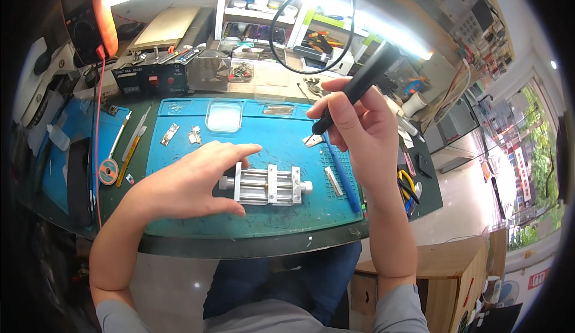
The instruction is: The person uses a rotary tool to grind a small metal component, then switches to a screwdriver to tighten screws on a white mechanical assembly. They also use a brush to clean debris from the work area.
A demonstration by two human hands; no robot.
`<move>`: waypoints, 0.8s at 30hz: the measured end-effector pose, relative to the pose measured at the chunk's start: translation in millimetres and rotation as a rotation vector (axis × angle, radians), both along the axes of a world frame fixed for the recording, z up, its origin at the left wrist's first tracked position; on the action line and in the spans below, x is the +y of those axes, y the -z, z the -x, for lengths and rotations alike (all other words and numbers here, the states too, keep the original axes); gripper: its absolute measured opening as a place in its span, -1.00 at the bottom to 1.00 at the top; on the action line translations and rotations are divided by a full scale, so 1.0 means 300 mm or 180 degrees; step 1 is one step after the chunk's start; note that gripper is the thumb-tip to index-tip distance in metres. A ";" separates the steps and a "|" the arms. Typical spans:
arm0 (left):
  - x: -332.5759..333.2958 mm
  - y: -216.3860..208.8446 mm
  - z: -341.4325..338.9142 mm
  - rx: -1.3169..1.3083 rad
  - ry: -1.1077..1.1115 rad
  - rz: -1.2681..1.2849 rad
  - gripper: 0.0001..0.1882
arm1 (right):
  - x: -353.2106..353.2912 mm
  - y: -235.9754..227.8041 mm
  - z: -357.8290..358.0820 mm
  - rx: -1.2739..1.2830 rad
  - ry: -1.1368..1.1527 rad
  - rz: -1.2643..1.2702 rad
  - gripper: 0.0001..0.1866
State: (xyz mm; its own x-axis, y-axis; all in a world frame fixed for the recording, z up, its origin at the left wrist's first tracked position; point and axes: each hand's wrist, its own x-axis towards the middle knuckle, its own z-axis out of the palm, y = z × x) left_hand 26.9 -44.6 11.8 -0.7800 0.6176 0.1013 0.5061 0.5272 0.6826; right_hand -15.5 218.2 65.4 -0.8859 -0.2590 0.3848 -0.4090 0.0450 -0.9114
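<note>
Metal clamp (268,184) on the blue mat (251,213), nothing held in it yet.
Bench (179,246) carries the mat; clamp sits mid-mat, near its front edge. Left hand (194,180) rests on the clamp's left end, fingers spread and loosely flat. Right hand (359,126) is closed round a black corded iron (353,90), tip down beside a small metal part (312,141) further back on the mat. Judging by that, the part is being worked on and not yet clamped; small metal brackets (179,134) lie loose at back left.
</note>
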 end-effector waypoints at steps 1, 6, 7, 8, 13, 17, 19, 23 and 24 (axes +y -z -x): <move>0.005 -0.009 -0.010 0.0002 -0.0079 0.0027 0.01 | -0.021 -0.001 0.004 0.0015 -0.0023 0.0049 -0.71; 0.029 -0.011 -0.031 0.0181 -0.0208 -0.0026 0.03 | -0.036 0.061 0.006 -0.0272 -0.0215 0.0056 -0.70; 0.035 -0.026 -0.033 0.0146 -0.0192 0.0055 0.04 | -0.027 0.067 -0.002 -0.0342 -0.0165 -0.0092 -0.70; 0.035 -0.029 -0.037 0.0145 -0.0185 0.0075 0.05 | -0.021 0.073 -0.009 -0.0414 -0.0127 -0.0222 -0.70; 0.034 -0.044 -0.037 -0.0166 -0.0222 -0.0092 0.07 | 0.021 0.095 0.000 0.0123 -0.0085 -0.0444 -0.64; 0.030 -0.028 -0.026 -0.0117 -0.0526 -0.0408 0.04 | 0.000 0.094 -0.019 -0.0023 -0.0038 -0.0394 -0.65; 0.024 -0.009 -0.018 -0.0077 -0.0787 -0.0569 -0.01 | -0.011 0.110 -0.020 -0.0062 -0.0060 -0.0444 -0.66; 0.037 0.029 0.008 0.0191 -0.0983 -0.0769 -0.11 | -0.018 0.142 -0.008 0.0093 -0.0015 -0.0177 -0.66; 0.037 0.036 0.011 0.0267 -0.1012 -0.0776 -0.12 | -0.021 0.138 -0.010 -0.0009 0.0012 -0.0089 -0.65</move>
